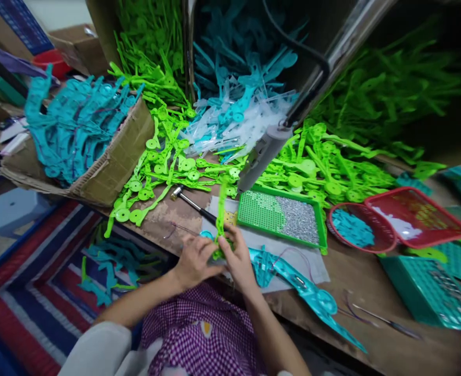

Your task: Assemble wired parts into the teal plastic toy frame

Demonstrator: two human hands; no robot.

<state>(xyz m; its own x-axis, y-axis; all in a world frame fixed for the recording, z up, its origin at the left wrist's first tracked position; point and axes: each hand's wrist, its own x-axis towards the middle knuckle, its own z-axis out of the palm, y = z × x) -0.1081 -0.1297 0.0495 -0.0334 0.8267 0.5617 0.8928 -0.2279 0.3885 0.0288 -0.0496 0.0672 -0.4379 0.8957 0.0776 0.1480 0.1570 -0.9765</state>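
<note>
head cam: both hands (238, 257) gripping green plastic pc (221, 211), hammer (191, 200) just beyond.

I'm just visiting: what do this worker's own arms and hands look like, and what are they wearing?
The left hand and right hand are both gloveless, with bare forearms. A loose, pale sleeve ends near the left elbow. A purple-and-white checked garment with a small white-and-yellow motif covers the lap.

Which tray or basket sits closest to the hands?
The bright green tray of small silvery pieces; the red baskets and teal basket at right are farther away.
</note>
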